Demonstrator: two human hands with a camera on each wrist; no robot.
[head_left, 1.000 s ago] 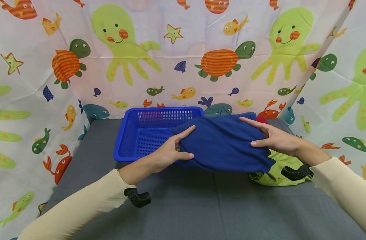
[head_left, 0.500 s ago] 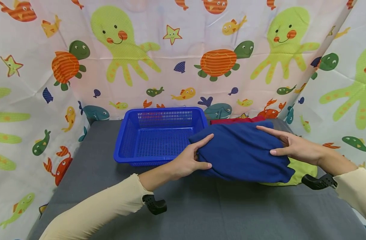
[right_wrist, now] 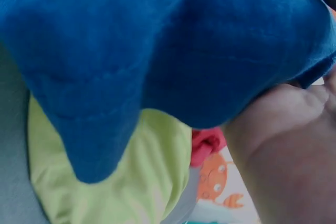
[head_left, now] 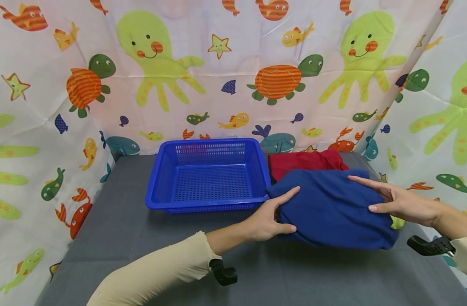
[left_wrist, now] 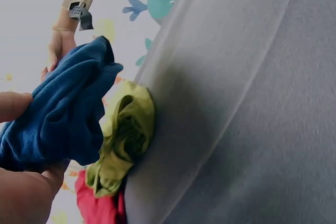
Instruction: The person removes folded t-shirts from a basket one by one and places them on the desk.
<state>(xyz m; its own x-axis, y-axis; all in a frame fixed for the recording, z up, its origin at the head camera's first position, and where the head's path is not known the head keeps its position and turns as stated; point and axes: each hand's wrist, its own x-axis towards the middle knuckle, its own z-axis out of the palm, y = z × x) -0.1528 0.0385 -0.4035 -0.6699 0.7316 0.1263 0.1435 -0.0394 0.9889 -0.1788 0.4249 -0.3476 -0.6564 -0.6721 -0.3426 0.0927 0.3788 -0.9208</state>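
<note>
Between both hands hangs a folded navy-blue cloth, held above the right part of the grey table. My left hand pinches its left edge, thumb on top and the other fingers partly hidden beneath. At the opposite edge my right hand grips the cloth with thumb and fingers. In the left wrist view the blue cloth bulges in loose folds. Under it lies a crumpled lime-green cloth, mostly covered in the head view. A red cloth lies behind the blue one.
A blue plastic basket with perforated walls stands left of the cloths, near the back of the grey table. A white curtain printed with sea animals encloses the back and sides.
Both hands have moved right and toward the table's front, carrying the blue cloth away from the basket. More of the red cloth shows now, while the lime-green one is more covered.
</note>
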